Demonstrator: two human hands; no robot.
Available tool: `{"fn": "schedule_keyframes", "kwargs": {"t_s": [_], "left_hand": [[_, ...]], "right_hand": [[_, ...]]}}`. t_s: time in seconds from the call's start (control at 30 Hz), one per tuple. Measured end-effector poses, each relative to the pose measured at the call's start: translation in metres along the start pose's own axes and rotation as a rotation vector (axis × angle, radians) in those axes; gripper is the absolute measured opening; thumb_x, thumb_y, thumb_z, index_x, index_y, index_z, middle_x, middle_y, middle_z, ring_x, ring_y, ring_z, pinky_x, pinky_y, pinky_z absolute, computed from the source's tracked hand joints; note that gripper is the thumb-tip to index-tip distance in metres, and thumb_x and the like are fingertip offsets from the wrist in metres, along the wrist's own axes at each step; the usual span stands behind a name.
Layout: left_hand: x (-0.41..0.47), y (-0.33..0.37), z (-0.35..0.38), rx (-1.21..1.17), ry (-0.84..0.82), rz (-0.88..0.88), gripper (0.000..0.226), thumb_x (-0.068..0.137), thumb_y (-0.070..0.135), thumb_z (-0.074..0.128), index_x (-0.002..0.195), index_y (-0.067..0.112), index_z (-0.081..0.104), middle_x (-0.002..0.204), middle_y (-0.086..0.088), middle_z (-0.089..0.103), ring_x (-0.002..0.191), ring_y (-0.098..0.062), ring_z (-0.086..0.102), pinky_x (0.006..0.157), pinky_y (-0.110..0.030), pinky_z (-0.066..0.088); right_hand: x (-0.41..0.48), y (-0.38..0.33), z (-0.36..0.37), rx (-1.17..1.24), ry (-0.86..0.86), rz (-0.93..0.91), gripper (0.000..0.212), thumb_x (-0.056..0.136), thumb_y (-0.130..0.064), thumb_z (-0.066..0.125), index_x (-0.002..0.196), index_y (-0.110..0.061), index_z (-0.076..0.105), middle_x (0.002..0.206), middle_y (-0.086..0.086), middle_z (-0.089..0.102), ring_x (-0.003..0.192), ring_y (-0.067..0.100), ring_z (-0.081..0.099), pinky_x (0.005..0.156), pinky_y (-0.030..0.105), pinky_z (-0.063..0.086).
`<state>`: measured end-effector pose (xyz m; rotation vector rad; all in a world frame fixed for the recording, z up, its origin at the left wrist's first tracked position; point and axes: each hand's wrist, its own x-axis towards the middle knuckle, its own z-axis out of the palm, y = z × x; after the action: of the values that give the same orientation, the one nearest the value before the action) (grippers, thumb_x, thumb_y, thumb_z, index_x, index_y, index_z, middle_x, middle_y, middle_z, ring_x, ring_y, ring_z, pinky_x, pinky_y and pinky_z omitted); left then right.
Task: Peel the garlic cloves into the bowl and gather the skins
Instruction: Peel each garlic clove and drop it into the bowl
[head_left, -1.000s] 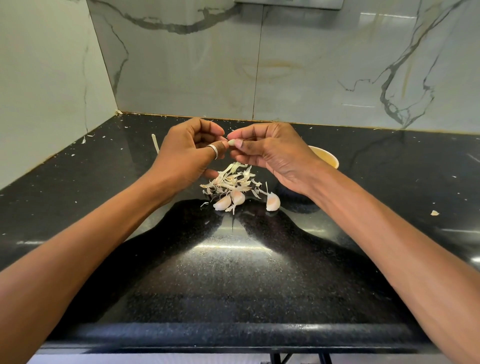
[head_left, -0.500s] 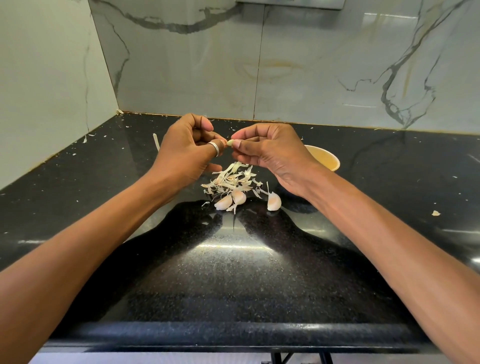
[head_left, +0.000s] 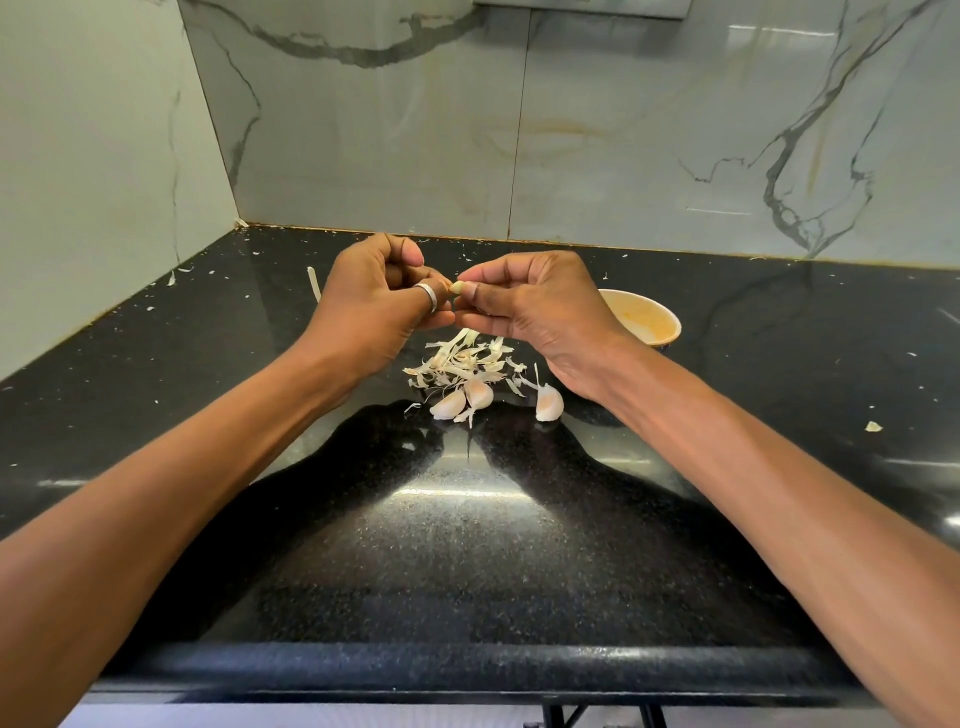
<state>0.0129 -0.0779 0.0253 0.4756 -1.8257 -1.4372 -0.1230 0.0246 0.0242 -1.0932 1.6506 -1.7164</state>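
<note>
Over the middle of the desk (head_left: 467, 545), the right hand (head_left: 535, 312) pinches a light, firm clove (head_left: 457, 287) by its end; the left hand's (head_left: 374, 306) curled fingers (head_left: 405, 254) nip its thin, brittle skin

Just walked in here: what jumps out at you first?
Two hands meet mid-frame over the black counter: the left hand and right hand pinch a small garlic clove between their fingertips. Right below lies a pale pile of skins with three whole cloves at its near edge, and a yellowish bowl sits behind the right wrist.
</note>
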Motion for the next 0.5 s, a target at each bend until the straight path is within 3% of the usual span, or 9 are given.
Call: {"fn": "schedule_keyframes", "kwargs": {"t_s": [0.23, 0.5], "left_hand": [[0.0002, -0.0003, 0.0013, -0.032, 0.002, 0.000, 0.025, 0.094, -0.009, 0.062, 0.094, 0.013, 0.048, 0.085, -0.008, 0.065, 0.072, -0.010, 0.073, 0.065, -0.023, 0.060], [-0.0017, -0.0013, 0.0049, 0.028, -0.035, 0.018, 0.026, 0.094, -0.007, 0.062, 0.091, 0.014, 0.048, 0.088, -0.011, 0.067, 0.082, -0.023, 0.070, 0.067, -0.024, 0.061]], "right_hand": [[-0.0024, -0.0019, 0.0015, 0.092, -0.036, 0.007, 0.010, 0.090, 0.003, 0.071, 0.100, 0.007, 0.073, 0.097, 0.024, 0.073, 0.090, 0.028, 0.074, 0.092, 0.042, 0.060], [-0.0038, -0.0018, 0.0024, 0.042, -0.021, -0.028, 0.006, 0.086, 0.009, 0.071, 0.084, 0.004, 0.073, 0.086, 0.019, 0.074, 0.083, 0.025, 0.074, 0.086, 0.038, 0.063]]}}
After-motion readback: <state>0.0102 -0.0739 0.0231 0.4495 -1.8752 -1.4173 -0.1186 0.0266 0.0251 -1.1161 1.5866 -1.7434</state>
